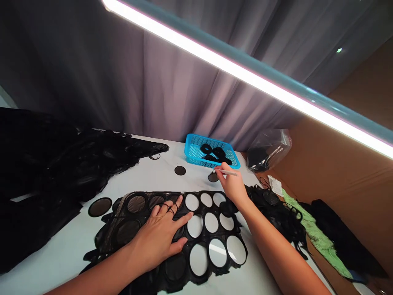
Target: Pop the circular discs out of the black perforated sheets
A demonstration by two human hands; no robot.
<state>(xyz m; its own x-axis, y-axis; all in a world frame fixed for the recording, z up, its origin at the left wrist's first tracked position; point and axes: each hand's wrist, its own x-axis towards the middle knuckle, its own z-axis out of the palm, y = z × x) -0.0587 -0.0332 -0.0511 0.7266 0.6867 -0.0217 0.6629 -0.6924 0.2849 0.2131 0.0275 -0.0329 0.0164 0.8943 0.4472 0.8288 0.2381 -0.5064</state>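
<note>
A black sheet with rows of round openings [205, 239] lies on the white table. The openings on its right look white; those on its left look dark. My left hand [164, 229] rests flat on the sheet with fingers spread, a thin black cord around some of them. Beyond the sheet, my right hand [230, 182] pinches a thin light-coloured tool [227, 172], its tip at a small dark disc [212, 177]. Another dark disc [180, 170] lies to the left of that one, and a larger one [100, 207] lies left of the sheet.
A blue basket [188, 150] holding black ring-shaped pieces stands at the back. Black material [61, 172] is heaped at left. At right are a clear bag [270, 149], black pieces [276, 213] and green cloth [316, 237]. A bright lamp tube [245, 78] crosses above.
</note>
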